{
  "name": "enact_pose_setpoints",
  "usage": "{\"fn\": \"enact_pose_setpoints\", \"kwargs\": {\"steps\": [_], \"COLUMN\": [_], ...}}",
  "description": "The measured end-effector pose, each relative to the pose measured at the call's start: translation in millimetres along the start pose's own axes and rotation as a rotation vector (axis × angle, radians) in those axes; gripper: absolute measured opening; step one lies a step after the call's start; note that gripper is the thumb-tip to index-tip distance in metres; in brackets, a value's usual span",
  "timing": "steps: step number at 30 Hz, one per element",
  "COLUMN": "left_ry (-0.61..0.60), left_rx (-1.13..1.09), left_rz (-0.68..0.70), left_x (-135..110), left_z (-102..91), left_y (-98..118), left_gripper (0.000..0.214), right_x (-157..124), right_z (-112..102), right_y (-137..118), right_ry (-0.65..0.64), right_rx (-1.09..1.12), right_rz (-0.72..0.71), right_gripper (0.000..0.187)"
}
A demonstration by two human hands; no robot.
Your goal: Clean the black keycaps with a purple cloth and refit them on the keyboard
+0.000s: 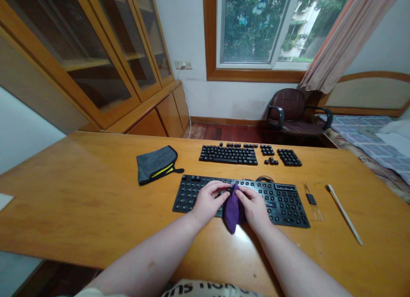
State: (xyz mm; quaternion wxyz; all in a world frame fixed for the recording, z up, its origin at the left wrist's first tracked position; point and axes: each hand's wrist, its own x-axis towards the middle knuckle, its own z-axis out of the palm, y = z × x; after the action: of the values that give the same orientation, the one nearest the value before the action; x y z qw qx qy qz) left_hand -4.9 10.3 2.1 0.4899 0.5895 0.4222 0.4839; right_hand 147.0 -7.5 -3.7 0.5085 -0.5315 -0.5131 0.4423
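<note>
A purple cloth hangs bunched over the middle of a black keyboard base, its lower tip draping past the front edge. The thumb and fingers of my right hand pinch the upper part of this cloth. From the other side, my left hand has its fingertips closed in at the cloth's upper left edge; the exact contact there is partly hidden. The base has its keycaps off over most of its face, with rows of bare switches showing. A few caps remain at its upper left corner.
Behind the base, loose black keycaps lie in keyboard order. A folded grey cloth with yellow lining sits at left. On the right are a wire keycap puller and a thin white-handled brush. A cable curls behind the base.
</note>
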Motion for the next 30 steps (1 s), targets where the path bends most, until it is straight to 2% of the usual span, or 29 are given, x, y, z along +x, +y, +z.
{"fn": "enact_pose_setpoints", "kwargs": {"steps": [6,10,14,20,25,30], "left_ry": [0.000,0.048,0.049,0.016,0.033,0.046], "left_rx": [-0.107,-0.162,-0.136,-0.035,-0.018,-0.030], "left_rz": [-0.101,-0.140,-0.115,-0.085,-0.110,-0.148], "left_x": [0.0,-0.1,-0.8,-1.5,-1.2,-0.1], "left_z": [3.7,4.8,3.4,0.6,1.0,2.0], "left_y": [0.6,2.3,1.0,1.2,2.0,2.6], "left_gripper": [0.020,0.025,0.024,0.012,0.012,0.012], "right_x": [0.9,0.5,-0.1,-0.7,0.4,0.2], "right_z": [-0.9,0.1,0.5,-1.1,-2.6,-2.4], "right_y": [0.5,1.3,3.6,4.5,7.4,6.3], "right_ry": [-0.061,-0.088,-0.074,-0.040,-0.031,-0.007], "right_rx": [-0.050,-0.043,-0.020,-0.033,-0.063,-0.085], "right_rz": [-0.077,-0.111,-0.116,-0.128,-0.183,-0.165], "right_gripper": [0.019,0.018,0.019,0.011,0.008,0.008]}}
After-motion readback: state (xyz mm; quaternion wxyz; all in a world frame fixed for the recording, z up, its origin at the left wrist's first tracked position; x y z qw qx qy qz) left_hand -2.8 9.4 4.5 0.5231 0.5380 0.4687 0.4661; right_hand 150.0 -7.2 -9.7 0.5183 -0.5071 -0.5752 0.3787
